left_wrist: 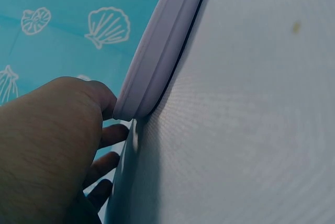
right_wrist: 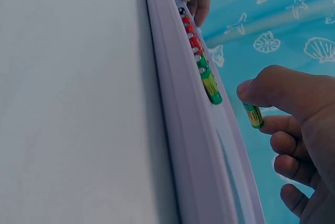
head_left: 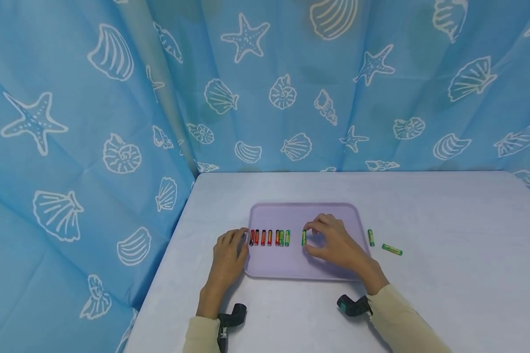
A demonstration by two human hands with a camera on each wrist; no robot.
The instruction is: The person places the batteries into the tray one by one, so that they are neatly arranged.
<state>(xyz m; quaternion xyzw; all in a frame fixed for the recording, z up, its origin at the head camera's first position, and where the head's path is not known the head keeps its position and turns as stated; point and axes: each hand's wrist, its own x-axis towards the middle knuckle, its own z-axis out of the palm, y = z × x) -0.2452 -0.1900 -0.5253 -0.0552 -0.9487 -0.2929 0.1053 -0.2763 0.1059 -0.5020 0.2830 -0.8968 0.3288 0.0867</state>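
Between thumb and fingertips my right hand [head_left: 333, 245] pinches a green battery [head_left: 304, 238], upright in the head view, over the right part of a lilac tray [head_left: 278, 264]. In the right wrist view that green battery [right_wrist: 253, 115] shows below the thumb, partly covered. Several red batteries [head_left: 263, 238] lie side by side in a row in the tray's left half, and two green batteries [head_left: 287, 239] continue that row on its right. My left hand [head_left: 228, 252] is at the tray's left edge, fingers loosely bent, the thumb against the rim [left_wrist: 131, 111] in the left wrist view.
Right of the tray, one green battery [head_left: 371, 238] and another green battery [head_left: 392, 249] lie on the white-covered table [head_left: 459, 274]. A blue curtain [head_left: 265, 113] with shell prints hangs behind and to the left. Black wrist devices [head_left: 355, 306] sit below both hands.
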